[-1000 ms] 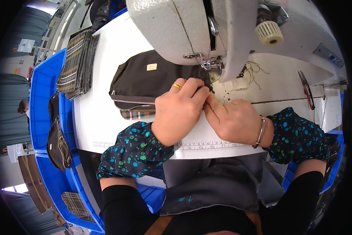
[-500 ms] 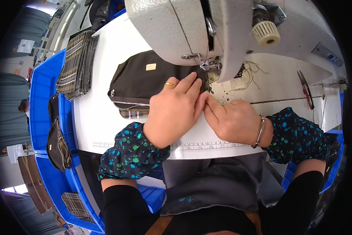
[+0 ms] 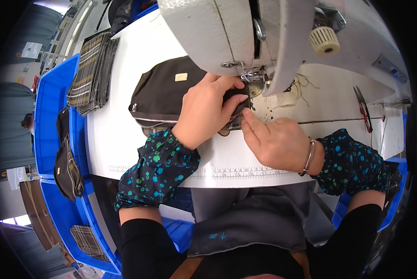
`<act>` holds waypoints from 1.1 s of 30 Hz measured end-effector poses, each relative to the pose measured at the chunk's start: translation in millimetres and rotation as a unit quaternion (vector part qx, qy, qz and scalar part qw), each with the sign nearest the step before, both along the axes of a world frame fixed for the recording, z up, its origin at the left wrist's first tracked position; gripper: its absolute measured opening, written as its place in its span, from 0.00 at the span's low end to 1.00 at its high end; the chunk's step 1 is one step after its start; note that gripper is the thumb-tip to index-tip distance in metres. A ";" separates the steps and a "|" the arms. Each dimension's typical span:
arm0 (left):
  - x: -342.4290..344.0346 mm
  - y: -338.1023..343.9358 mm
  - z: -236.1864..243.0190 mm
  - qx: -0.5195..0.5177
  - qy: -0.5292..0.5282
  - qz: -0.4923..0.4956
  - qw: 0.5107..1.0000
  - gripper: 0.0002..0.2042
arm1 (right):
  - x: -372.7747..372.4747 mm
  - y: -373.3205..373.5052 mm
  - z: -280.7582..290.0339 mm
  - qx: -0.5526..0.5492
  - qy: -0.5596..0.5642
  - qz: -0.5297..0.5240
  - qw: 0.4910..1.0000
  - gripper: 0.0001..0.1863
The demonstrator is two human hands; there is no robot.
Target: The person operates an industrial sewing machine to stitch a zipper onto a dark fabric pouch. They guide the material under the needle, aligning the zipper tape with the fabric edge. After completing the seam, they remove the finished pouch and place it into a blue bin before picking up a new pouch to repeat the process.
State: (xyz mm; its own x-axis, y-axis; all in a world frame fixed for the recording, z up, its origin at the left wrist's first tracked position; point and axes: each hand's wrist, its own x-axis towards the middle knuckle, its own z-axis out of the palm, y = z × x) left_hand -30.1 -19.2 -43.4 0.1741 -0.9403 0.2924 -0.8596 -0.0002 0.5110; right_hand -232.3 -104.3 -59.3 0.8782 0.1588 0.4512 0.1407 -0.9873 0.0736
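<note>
A: What does the surface look like?

B: A white worktop (image 3: 124, 139) with a printed ruler strip (image 3: 245, 173) along its near edge. A cream sewing machine (image 3: 217, 32) fills the twelve o'clock part of the view, its pale ribbed knob (image 3: 325, 41) at about one o'clock.

A: And the room around it?

B: Blue bins (image 3: 48, 107) run down the nine o'clock side. A stack of plaid fabric pieces (image 3: 90, 74) lies at ten o'clock on the worktop's corner, and a dark pouch (image 3: 66, 167) hangs over a bin edge at eight o'clock. Further plaid pieces (image 3: 85, 237) sit in a bin at seven o'clock. A pair of red-handled snips (image 3: 364, 109) lies at three o'clock.

A: Any labels?

B: A small pale rectangular patch (image 3: 181, 77) sits on the dark bag (image 3: 164, 93), towards eleven o'clock from the hands.

A: Where is that bag?

B: Flat on the worktop, its right end under the machine's needle area, its silver zip (image 3: 157, 121) facing the person.

A: The hands?

B: The left hand (image 3: 206, 111) lies on the bag, fingers together and pressed down on the fabric beside the presser foot (image 3: 248, 76). The right hand (image 3: 275, 139) has its fingers together, fingertips pinning the bag's edge; a bracelet (image 3: 309, 156) circles that wrist.
</note>
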 end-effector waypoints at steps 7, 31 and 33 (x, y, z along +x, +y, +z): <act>0.3 -0.9 -3.9 0.063 -0.037 0.025 0.997 0.07 | 2.2 0.0 0.3 -0.012 0.001 0.000 1.000 0.16; -18.6 28.3 22.5 -0.006 -0.201 -0.065 0.977 0.17 | -1.0 0.3 -1.3 -0.004 0.000 -0.005 1.000 0.17; -18.4 26.8 19.6 -0.022 -0.204 -0.078 0.976 0.17 | -0.7 0.4 0.0 -0.005 0.002 -0.005 1.000 0.17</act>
State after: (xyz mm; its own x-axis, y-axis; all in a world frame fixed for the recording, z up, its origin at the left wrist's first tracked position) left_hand -48.5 7.6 -23.8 -0.1095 -0.9311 0.3479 -0.9791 0.1613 0.1235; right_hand -233.0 -103.9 -59.3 0.8814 0.1539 0.4466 0.1302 -0.9880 0.0836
